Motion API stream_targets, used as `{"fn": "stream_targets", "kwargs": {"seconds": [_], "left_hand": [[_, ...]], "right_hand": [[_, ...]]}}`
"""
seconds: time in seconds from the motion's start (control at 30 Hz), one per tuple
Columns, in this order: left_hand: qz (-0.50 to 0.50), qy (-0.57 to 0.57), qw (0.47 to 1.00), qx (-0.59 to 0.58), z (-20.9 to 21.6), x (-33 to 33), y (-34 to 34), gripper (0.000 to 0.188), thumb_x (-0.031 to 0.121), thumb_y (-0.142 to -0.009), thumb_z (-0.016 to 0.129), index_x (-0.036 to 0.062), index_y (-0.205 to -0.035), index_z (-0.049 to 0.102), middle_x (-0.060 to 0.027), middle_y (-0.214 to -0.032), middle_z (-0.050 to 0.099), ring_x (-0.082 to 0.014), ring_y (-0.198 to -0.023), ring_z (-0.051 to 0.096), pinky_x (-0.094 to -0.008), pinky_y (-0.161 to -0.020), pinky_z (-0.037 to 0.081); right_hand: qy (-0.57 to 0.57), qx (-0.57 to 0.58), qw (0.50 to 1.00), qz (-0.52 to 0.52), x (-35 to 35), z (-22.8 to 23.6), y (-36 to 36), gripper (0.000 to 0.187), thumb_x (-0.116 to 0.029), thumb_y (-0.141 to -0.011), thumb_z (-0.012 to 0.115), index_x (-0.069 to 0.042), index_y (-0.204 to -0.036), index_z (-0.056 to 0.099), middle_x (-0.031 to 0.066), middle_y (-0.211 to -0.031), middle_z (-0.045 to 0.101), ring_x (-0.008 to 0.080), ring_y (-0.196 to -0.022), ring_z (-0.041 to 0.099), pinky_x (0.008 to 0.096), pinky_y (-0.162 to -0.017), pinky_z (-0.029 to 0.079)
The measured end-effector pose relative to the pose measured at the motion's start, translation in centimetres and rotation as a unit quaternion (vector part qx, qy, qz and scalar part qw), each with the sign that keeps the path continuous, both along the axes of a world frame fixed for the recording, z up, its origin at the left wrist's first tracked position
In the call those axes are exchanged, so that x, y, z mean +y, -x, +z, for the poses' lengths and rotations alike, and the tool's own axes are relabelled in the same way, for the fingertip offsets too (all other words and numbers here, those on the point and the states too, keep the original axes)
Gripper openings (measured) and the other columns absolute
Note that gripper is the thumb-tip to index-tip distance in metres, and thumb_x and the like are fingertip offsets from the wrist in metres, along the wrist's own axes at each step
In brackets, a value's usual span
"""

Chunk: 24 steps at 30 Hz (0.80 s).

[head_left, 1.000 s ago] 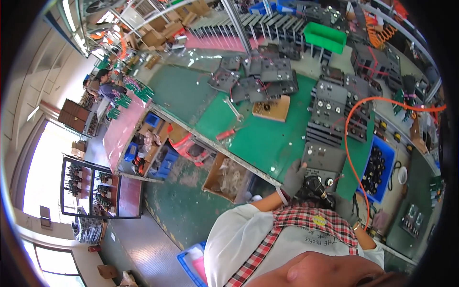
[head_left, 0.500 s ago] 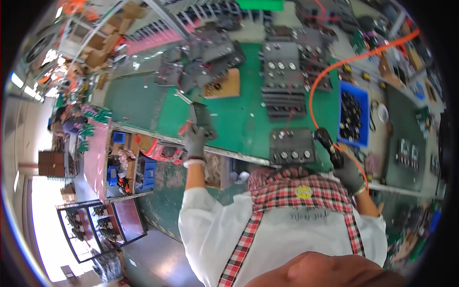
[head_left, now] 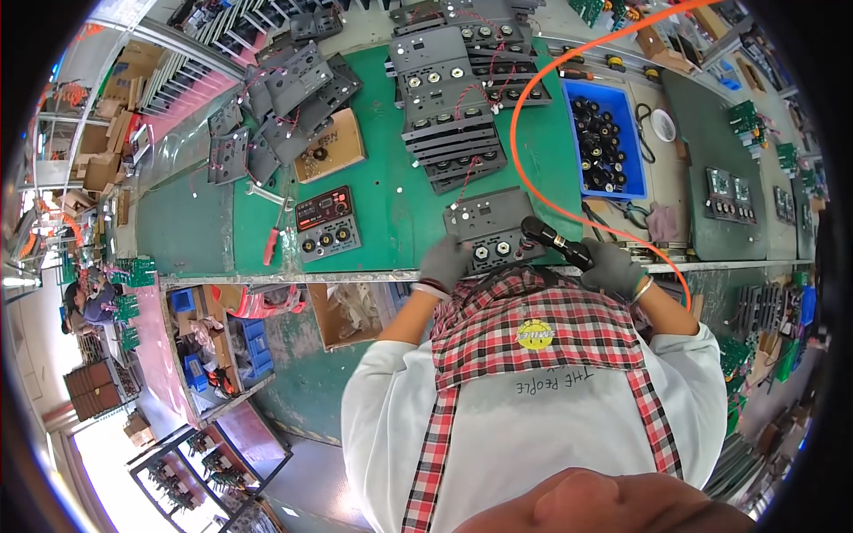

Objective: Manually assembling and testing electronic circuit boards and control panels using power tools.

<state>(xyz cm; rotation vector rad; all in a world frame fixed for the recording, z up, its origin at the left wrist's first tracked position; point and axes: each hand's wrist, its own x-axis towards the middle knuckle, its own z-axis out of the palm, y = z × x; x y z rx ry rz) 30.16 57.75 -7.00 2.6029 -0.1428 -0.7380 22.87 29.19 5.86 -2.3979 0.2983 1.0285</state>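
My right hand (head_left: 615, 269), in a grey glove, is wrapped round a black air driver (head_left: 558, 243). The driver's head is over the right part of a grey metal panel (head_left: 493, 224) with round silver fittings, at the bench's front edge. Gripping the left end of that panel is my gloved left hand (head_left: 444, 260); its fingertips are partly hidden. Left of it, a finished-looking control panel (head_left: 327, 222) with black knobs lies face up. Beside this are a red-handled screwdriver (head_left: 270, 246) and a silver wrench (head_left: 265, 194).
Stacked grey panels (head_left: 449, 115) with red wires stand behind my hands. More panels (head_left: 289, 93) are heaped far left, near a cardboard piece (head_left: 333, 149). A blue bin (head_left: 633, 151) holds black round parts. An orange hose (head_left: 524, 169) arcs across the bench on the right.
My left hand has moved right, from the panel at the left to the one before me. That left panel now lies face up, the screwdriver beside it. The driver has come left over the near panel.
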Motion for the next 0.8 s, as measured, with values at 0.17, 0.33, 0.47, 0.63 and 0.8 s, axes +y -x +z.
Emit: {"fn": "stream_targets", "kwargs": {"seconds": [0.17, 0.33, 0.47, 0.63, 0.8], "left_hand": [[0.034, 0.017, 0.999, 0.01, -0.7, -1.9, 0.8, 0.029, 0.027, -0.083, 0.04, 0.0017, -0.097, 0.046, -0.0252, -0.086, 0.059, -0.0405, -0.084, 0.057, -0.0475, -0.072, 0.045], [0.021, 0.02, 0.999, 0.021, -1.4, -1.9, 0.3, 0.028, 0.023, -0.083, 0.038, 0.0038, -0.103, 0.043, -0.0257, -0.089, 0.059, -0.0419, -0.083, 0.057, -0.0491, -0.072, 0.045], [0.019, 0.022, 0.999, 0.019, -1.1, -2.5, 0.5, 0.03, 0.022, -0.083, 0.038, 0.0022, -0.106, 0.04, -0.0283, -0.085, 0.058, -0.0433, -0.082, 0.056, -0.05, -0.072, 0.044], [0.018, 0.022, 0.999, 0.041, 0.1, -2.9, 1.1, 0.034, 0.024, -0.084, 0.039, 0.0004, -0.108, 0.04, -0.0301, -0.091, 0.056, -0.044, -0.086, 0.056, -0.0507, -0.076, 0.044], [0.021, 0.019, 0.998, 0.062, 0.4, -2.7, 0.9, 0.037, 0.025, -0.084, 0.039, 0.0016, -0.112, 0.037, -0.0309, -0.097, 0.054, -0.0431, -0.089, 0.055, -0.0494, -0.077, 0.044]], "right_hand": [[0.033, -0.03, 0.992, 0.114, -1.1, -0.9, 0.4, 0.054, -0.036, -0.061, 0.064, -0.004, -0.103, 0.052, 0.0195, -0.084, 0.061, 0.0325, -0.079, 0.06, 0.0397, -0.068, 0.047], [0.027, -0.031, 0.991, 0.128, -1.5, -2.8, -0.3, 0.044, -0.04, -0.073, 0.059, -0.006, -0.099, 0.053, 0.0185, -0.086, 0.061, 0.0329, -0.081, 0.059, 0.0407, -0.071, 0.045], [0.061, -0.028, 0.984, 0.165, -3.0, -5.2, 0.4, 0.036, -0.036, -0.076, 0.055, -0.009, -0.1, 0.053, 0.0174, -0.089, 0.061, 0.0328, -0.085, 0.059, 0.042, -0.072, 0.045], [0.055, -0.004, 0.977, 0.204, -3.9, -6.2, 0.0, 0.035, -0.033, -0.078, 0.051, -0.011, -0.106, 0.053, 0.0176, -0.094, 0.06, 0.034, -0.089, 0.058, 0.0425, -0.074, 0.044], [0.014, -0.001, 0.984, 0.177, -3.9, -6.3, 0.4, 0.034, -0.032, -0.083, 0.045, -0.011, -0.108, 0.052, 0.0199, -0.096, 0.059, 0.0346, -0.089, 0.057, 0.0426, -0.076, 0.043]]}}
